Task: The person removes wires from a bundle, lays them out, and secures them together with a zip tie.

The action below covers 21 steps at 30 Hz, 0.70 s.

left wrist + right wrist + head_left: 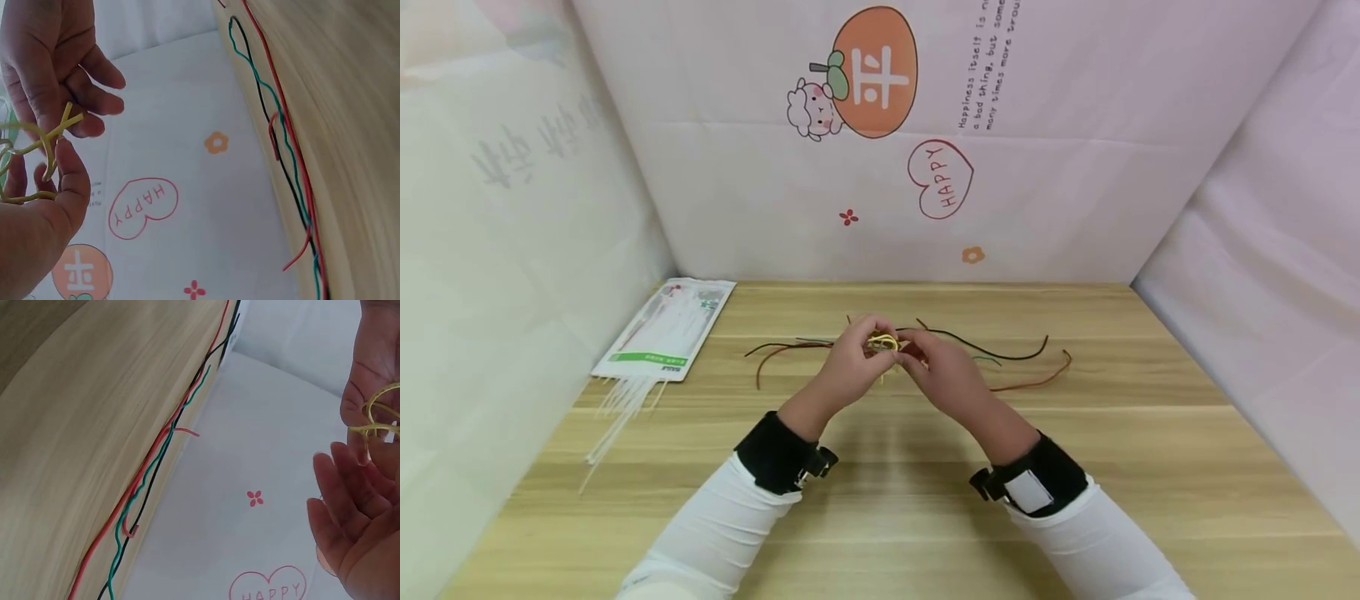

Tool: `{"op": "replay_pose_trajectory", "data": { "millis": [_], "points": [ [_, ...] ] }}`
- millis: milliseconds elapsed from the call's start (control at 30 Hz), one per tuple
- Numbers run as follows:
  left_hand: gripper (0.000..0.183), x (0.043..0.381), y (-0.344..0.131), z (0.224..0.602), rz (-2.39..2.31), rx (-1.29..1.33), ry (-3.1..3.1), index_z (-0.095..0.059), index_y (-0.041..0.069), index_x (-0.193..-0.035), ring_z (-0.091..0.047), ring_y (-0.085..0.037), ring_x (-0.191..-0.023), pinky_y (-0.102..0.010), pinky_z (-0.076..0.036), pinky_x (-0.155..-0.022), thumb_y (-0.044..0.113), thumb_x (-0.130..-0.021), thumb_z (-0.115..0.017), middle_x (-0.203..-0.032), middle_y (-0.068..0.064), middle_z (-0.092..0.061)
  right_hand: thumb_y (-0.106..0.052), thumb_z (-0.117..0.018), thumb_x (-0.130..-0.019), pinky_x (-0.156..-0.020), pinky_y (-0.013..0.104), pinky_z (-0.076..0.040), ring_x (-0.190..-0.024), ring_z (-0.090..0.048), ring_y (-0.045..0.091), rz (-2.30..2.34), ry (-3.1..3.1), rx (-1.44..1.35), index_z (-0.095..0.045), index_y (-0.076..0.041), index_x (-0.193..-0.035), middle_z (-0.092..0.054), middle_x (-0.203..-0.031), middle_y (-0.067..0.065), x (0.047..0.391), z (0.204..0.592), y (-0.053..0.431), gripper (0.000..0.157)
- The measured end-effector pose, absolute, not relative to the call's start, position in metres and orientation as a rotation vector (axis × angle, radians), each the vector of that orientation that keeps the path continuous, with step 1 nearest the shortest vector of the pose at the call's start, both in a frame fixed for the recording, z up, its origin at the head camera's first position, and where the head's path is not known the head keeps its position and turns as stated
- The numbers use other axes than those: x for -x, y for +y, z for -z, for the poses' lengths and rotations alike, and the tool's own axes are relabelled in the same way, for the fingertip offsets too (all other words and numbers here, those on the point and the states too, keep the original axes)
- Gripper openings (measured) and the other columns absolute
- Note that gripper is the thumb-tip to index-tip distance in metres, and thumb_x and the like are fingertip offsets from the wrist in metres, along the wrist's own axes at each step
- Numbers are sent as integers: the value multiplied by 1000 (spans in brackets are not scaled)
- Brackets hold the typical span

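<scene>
A looped yellow wire (883, 341) is held between both hands above the table, its loops crossing one another. My left hand (850, 360) pinches it with thumb and fingers; in the left wrist view, this is the lower hand (47, 215). From the other side, my right hand (947, 371) has its thumb and index finger on the same wire, close against the left fingertips. Two free ends of the yellow wire (70, 119) stick out by the right fingers. Part of the loops is hidden behind the fingers.
Red wires (134, 481), a green wire (147, 469) and a black wire (985, 346) lie stretched across the table (895, 517) beyond the hands. At the left edge rests a white package (662, 329) with several white cable ties (625, 408) poking out. Fabric walls surround the table.
</scene>
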<state>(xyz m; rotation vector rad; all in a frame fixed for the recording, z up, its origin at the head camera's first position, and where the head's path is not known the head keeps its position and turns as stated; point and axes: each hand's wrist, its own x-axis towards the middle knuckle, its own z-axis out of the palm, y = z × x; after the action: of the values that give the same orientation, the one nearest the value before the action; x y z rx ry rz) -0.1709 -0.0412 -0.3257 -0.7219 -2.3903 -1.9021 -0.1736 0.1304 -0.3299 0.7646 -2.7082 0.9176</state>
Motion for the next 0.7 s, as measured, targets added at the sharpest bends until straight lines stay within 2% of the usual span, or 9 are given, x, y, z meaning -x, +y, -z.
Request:
{"op": "replay_pose_trajectory", "data": {
  "millis": [133,267,367,500,633,700],
  "points": [
    [22,173,-40,329,2058,649,-2308,-44,0,-110,-53,-26,-97,-33,-47,-79,4,-90,-53,-123,-18,-36,-18,-61,-96,-67,33,-53,-82,-67,19,-1101,-2713,-723,-56,-4,-122,-71,-96,9,178,331,127,30],
    [31,174,-41,330,2147,643,-2276,-41,-1,-117,-51,-28,-110,-32,-47,-84,2,-89,-52,-130,-19,-30,-13,-60,-96,-69,34,-54,-85,-68,22,-1206,-2711,-668,-54,-2,-119,-71,-97,11,179,330,123,26],
    [35,172,-41,328,2128,645,-2303,-41,0,-122,-45,-29,-118,-32,-48,-85,8,-91,-57,-133,-18,-28,-9,-59,-96,-69,36,-54,-85,-67,23,-1147,-2677,-624,-59,-2,-116,-70,-97,11,178,329,120,21],
    [38,174,-40,329,2027,610,-2362,-45,2,-121,-48,-26,-112,-34,-45,-85,20,-93,-63,-126,-15,-39,-7,-63,-93,-72,39,-54,-88,-66,26,-1073,-2577,-608,-65,-3,-105,-69,-96,12,176,331,119,13],
    [28,177,-45,331,1920,615,-2437,-52,2,-112,-53,-23,-100,-36,-45,-85,14,-91,-64,-107,-10,-53,-5,-67,-89,-70,38,-55,-83,-66,25,-1046,-2432,-695,-66,-3,-94,-69,-91,11,178,336,120,6],
    [20,178,-48,331,1871,636,-2494,-56,5,-107,-55,-22,-98,-37,-46,-85,11,-89,-63,-103,-8,-57,-4,-69,-87,-65,35,-53,-75,-63,22,-1004,-2384,-748,-65,-3,-90,-67,-86,10,179,339,120,5]
  ]
}}
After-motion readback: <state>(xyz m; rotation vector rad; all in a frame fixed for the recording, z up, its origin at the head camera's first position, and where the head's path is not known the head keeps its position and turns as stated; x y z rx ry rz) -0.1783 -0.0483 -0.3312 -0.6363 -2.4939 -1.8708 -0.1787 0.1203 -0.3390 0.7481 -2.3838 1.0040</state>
